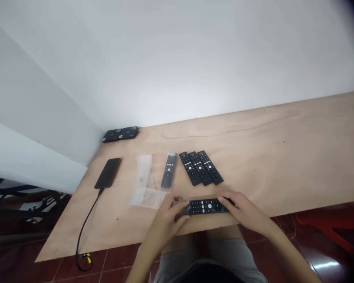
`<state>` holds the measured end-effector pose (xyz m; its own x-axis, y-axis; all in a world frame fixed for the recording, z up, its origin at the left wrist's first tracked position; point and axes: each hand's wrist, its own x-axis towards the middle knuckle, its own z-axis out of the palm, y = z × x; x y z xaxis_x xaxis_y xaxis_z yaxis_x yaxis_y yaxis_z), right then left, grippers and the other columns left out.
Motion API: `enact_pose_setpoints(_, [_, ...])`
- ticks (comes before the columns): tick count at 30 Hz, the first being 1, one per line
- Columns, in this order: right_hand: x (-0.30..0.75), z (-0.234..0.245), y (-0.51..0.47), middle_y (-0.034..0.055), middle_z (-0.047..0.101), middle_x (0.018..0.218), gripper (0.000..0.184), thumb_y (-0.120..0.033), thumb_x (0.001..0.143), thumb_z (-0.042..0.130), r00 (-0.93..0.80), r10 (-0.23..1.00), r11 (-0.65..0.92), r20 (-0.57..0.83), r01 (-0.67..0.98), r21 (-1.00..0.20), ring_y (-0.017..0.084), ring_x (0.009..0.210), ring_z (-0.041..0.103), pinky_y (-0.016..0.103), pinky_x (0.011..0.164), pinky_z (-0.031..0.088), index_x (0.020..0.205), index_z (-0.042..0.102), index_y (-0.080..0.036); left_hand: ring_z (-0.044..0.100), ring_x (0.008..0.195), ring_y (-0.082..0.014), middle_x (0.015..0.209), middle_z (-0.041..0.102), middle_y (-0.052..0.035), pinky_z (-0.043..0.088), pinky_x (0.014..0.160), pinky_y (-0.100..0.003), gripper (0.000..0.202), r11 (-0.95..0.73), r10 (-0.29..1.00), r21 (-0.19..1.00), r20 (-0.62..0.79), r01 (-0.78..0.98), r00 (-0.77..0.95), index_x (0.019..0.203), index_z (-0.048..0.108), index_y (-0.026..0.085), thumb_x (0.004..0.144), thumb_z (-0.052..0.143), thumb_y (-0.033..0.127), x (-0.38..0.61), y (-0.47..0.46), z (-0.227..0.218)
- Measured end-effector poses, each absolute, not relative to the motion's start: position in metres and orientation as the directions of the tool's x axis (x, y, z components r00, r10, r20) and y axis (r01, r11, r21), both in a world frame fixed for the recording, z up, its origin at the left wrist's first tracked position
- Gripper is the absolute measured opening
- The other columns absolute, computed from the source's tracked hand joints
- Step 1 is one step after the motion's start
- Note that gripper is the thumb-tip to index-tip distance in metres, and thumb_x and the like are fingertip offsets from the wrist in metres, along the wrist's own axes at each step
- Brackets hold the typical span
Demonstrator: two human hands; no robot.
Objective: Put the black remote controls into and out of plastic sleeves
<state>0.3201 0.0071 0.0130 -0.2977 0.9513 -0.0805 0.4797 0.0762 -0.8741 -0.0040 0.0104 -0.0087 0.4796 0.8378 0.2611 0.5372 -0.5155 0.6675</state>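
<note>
A black remote control (210, 206) lies sideways between my two hands, near the table's front edge, its buttons facing up. My left hand (171, 214) is closed at its left end, pinching a thin clear plastic sleeve (184, 210) there; how far the sleeve covers the remote is hard to see. My right hand (241, 208) grips the right end, thumb on top. Just beyond, a remote in a clear sleeve (168, 171) lies alone. To its right, three bare black remotes (200, 168) rest side by side at a slant.
Flattened clear plastic sleeves (146, 192) lie left of my hands. Further left is a dark phone (108, 173) with a black cable (87, 220) hanging over the edge. Two black boxes (120, 134) sit at the back-left corner of the wooden table (283, 165), against the white wall.
</note>
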Motion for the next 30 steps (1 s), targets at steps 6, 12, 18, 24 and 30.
enact_pose_setpoints(6, [0.311,0.011,0.013,0.0074,0.084,0.115,0.04,-0.047,0.117,0.048,-0.345,0.937,0.126,-0.046,0.458,-0.88,0.031,0.103,0.076,0.045,0.095,0.06,0.121,0.082,-0.026,0.063,0.135,-0.0326,0.138,0.071,-0.0104,0.056,0.115,-0.057,0.073,-0.57,0.795,0.631,0.265,0.526,0.545,0.157,0.054,0.032,0.093,0.088,0.026,0.006,0.025,-0.007])
enact_pose_setpoints(12, [0.296,0.01,0.025,0.0083,0.084,0.121,0.036,-0.04,0.117,0.049,-0.394,0.919,0.191,0.016,0.408,-0.893,0.032,0.113,0.076,0.048,0.106,0.058,0.129,0.08,-0.027,0.064,0.136,-0.0332,0.141,0.071,-0.0121,0.056,0.116,-0.057,0.069,-0.624,0.753,0.618,0.308,0.479,0.582,0.161,0.051,0.032,0.099,0.081,0.03,0.026,0.025,-0.009])
enact_pose_setpoints(18, [0.302,-0.001,0.02,0.009,0.076,0.135,0.031,-0.036,0.112,0.058,-0.314,0.942,0.253,0.118,0.434,-0.865,0.03,0.126,0.069,0.05,0.113,0.055,0.138,0.075,-0.03,0.062,0.137,-0.0363,0.148,0.066,-0.0116,0.053,0.118,-0.06,0.08,-0.549,0.813,0.585,0.206,0.597,0.545,0.159,0.052,0.032,0.089,0.092,0.033,0.007,0.018,0.008])
enact_pose_setpoints(24, [0.317,-0.016,0.002,0.0105,0.076,0.137,0.034,-0.038,0.112,0.056,-0.12,0.978,0.21,0.173,0.508,-0.835,0.033,0.128,0.07,0.053,0.112,0.057,0.141,0.071,-0.03,0.066,0.134,-0.0351,0.144,0.069,-0.0099,0.057,0.114,-0.059,0.068,-0.52,0.83,0.578,0.167,0.629,0.533,0.155,0.056,0.034,0.095,0.084,0.025,-0.006,0.012,0.011])
enact_pose_setpoints(30, [0.304,-0.01,0.002,0.009,0.078,0.138,0.034,-0.042,0.112,0.055,-0.111,0.989,0.139,0.1,0.436,-0.889,0.032,0.128,0.073,0.049,0.112,0.058,0.135,0.077,-0.029,0.068,0.135,-0.0325,0.146,0.069,-0.0103,0.057,0.116,-0.057,0.065,-0.55,0.808,0.568,0.177,0.612,0.562,0.156,0.054,0.032,0.097,0.076,0.017,0.003,0.02,0.01])
